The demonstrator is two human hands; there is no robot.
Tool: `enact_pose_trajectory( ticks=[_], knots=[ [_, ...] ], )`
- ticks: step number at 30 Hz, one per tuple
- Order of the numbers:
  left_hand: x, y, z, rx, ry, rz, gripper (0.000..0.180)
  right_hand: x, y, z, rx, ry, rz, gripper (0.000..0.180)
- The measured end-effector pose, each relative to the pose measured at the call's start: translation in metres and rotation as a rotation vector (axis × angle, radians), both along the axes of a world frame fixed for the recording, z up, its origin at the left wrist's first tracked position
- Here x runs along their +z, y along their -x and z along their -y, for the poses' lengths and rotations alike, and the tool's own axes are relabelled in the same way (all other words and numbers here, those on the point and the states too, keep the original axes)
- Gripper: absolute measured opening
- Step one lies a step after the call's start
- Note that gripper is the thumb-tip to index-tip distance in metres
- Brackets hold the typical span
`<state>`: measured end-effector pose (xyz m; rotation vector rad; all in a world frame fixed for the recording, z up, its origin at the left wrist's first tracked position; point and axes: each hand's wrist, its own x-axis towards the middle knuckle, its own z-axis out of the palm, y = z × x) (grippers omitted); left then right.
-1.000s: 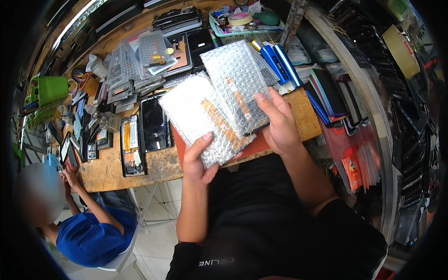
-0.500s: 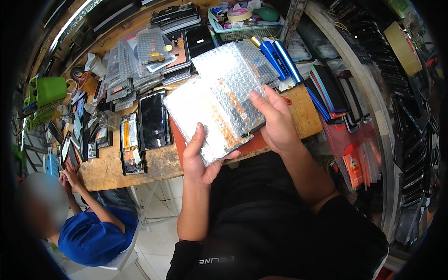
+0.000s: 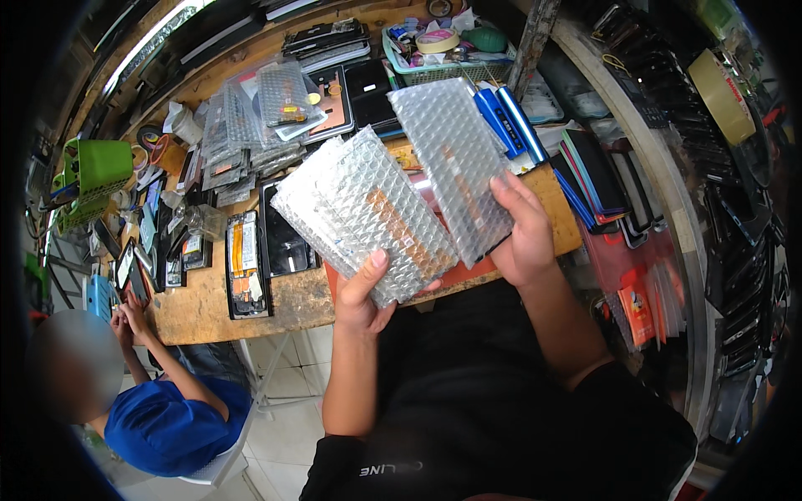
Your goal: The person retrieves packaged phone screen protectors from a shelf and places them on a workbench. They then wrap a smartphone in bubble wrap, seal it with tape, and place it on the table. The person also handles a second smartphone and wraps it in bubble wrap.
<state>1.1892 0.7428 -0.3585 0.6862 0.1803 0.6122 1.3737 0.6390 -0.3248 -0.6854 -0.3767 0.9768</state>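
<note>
My left hand (image 3: 364, 296) grips a stack of bubble-wrapped flat panels (image 3: 355, 213) by its near edge, thumb on top and fingers beneath. Orange ribbon-like strips show through the clear wrap. In my right hand (image 3: 525, 225) is a separate bubble-wrapped panel (image 3: 451, 163), tilted and held at its lower right edge with the thumb on its face. A narrow gap parts it from the stack. Both are above a red mat (image 3: 480, 271) at the bench's front edge. What exactly the wrapped panels are is hard to make out.
On the wooden bench (image 3: 196, 313) lie an opened device (image 3: 246, 259) and a black screen (image 3: 286, 234). Further back are wrapped panels (image 3: 230, 125), a green basket (image 3: 451, 71) and blue cylinders (image 3: 505, 121). A person in blue (image 3: 175, 426) sits at the left.
The right hand has drawn one wrapped panel away from the stack, to the right. The left hand keeps the others, now tilted further left.
</note>
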Motion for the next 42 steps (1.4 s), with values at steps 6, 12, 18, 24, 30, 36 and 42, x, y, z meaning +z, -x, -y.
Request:
enact_pose_trajectory(
  ticks=[6,12,18,24,30,36,42],
  knots=[
    [0.003,-0.013,0.015,0.23,-0.002,-0.075,0.062,-0.015,0.037,-0.011,-0.047,0.145,0.707,0.035],
    [0.003,-0.006,0.011,0.224,0.027,-0.121,0.06,-0.022,0.029,-0.012,0.045,0.174,0.704,0.035],
    [-0.002,0.043,-0.004,0.24,0.168,0.003,0.06,-0.013,-0.005,-0.02,0.015,0.169,0.478,0.037],
    [-0.005,0.112,-0.009,0.511,0.046,0.019,0.068,-0.021,-0.02,-0.066,0.304,0.267,0.708,0.034],
    [-0.001,0.115,0.001,0.562,0.097,-0.056,0.053,-0.038,0.035,-0.172,0.611,0.157,0.787,0.036],
    [0.011,0.104,0.009,0.487,-0.013,-0.06,0.053,-0.041,0.065,-0.211,0.23,0.267,1.51,0.036],
    [0.011,0.098,0.002,0.431,0.002,-0.078,0.056,-0.011,0.056,-0.128,0.407,0.103,1.171,0.029]
  ],
)
